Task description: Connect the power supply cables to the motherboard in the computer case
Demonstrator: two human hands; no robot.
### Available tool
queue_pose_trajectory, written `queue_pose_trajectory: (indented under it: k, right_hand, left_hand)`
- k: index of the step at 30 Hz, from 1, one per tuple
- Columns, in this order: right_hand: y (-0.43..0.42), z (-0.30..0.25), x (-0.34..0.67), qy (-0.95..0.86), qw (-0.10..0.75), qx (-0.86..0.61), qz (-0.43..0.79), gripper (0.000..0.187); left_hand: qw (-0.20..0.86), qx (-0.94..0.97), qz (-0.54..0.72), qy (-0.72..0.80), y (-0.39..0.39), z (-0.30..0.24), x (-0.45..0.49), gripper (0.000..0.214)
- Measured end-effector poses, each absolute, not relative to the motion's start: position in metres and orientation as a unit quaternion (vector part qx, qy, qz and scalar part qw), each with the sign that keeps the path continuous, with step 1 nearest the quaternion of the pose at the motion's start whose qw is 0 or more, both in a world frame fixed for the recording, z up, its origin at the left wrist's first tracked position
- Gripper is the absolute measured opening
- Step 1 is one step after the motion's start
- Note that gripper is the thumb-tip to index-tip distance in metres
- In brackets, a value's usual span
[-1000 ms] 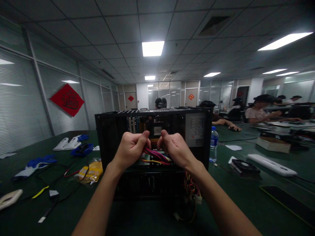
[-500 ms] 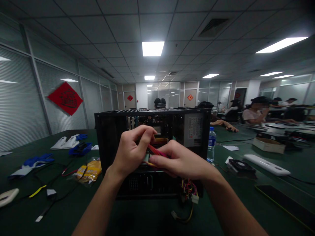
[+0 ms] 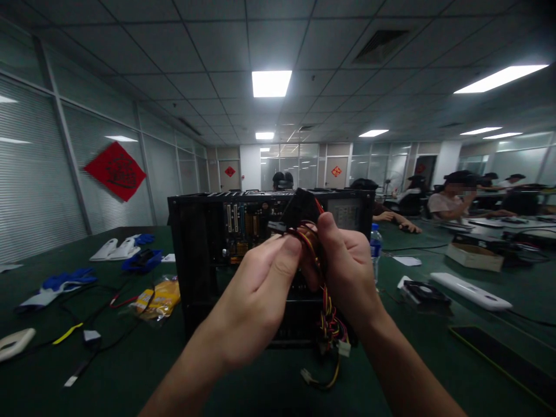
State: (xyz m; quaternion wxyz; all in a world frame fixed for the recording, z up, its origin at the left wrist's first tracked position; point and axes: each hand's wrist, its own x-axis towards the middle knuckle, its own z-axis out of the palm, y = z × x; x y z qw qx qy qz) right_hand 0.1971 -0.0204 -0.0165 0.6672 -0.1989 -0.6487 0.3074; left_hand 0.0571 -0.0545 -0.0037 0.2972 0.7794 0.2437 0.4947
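Observation:
An open black computer case [image 3: 195, 243] stands on the green table [image 3: 434, 347] in front of me, its circuit board [image 3: 241, 223] showing inside. My left hand [image 3: 260, 295] and my right hand [image 3: 347, 266] are raised in front of the case, both closed on a bundle of red, yellow and black wires [image 3: 310, 243] that ends in a black connector [image 3: 299, 211] at the top. The bundle hangs down below my right hand to white plugs [image 3: 343, 347] near the table.
Blue and white gloves [image 3: 61, 286], a yellow packet [image 3: 158, 296], loose cables and a white object [image 3: 15, 343] lie at the left. A water bottle [image 3: 374, 243], a fan [image 3: 423, 292], a white bar [image 3: 471, 291] and a dark tablet [image 3: 506, 360] lie at the right. People sit at tables behind.
Both hands have pulled the wire bundle up and out of the case towards me; the black connector now stands above my fingers, and the circuit board is uncovered.

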Motion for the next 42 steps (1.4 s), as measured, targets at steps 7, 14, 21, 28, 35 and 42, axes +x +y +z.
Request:
queue_pose_trajectory:
  k: [7, 14, 21, 28, 35, 42]
  right_hand:
    - [-0.020, -0.023, 0.189, -0.643, 0.665, -0.161, 0.344, 0.067]
    - [-0.017, -0.030, 0.181, -0.650, 0.643, -0.174, 0.365, 0.069]
    - [-0.017, -0.028, 0.186, -0.688, 0.604, -0.187, 0.354, 0.070]
    - [-0.017, -0.027, 0.190, -0.722, 0.577, -0.176, 0.340, 0.069]
    - [-0.012, -0.024, 0.197, -0.760, 0.552, -0.151, 0.309, 0.071]
    - [-0.014, -0.028, 0.195, -0.736, 0.512, -0.166, 0.411, 0.071]
  left_hand:
    - [0.383, 0.747, 0.499, 0.218, -0.043, -0.008, 0.062, 0.046]
    - [0.244, 0.788, 0.463, 0.325, -0.045, -0.010, 0.059, 0.048]
    - [0.159, 0.828, 0.409, 0.350, -0.045, -0.008, 0.055, 0.052]
    - [0.126, 0.851, 0.358, 0.363, -0.050, -0.006, 0.049, 0.052]
    - [0.118, 0.860, 0.303, 0.393, -0.057, 0.000, 0.045, 0.053]
    - [0.101, 0.870, 0.272, 0.397, -0.051, 0.003, 0.036, 0.053]
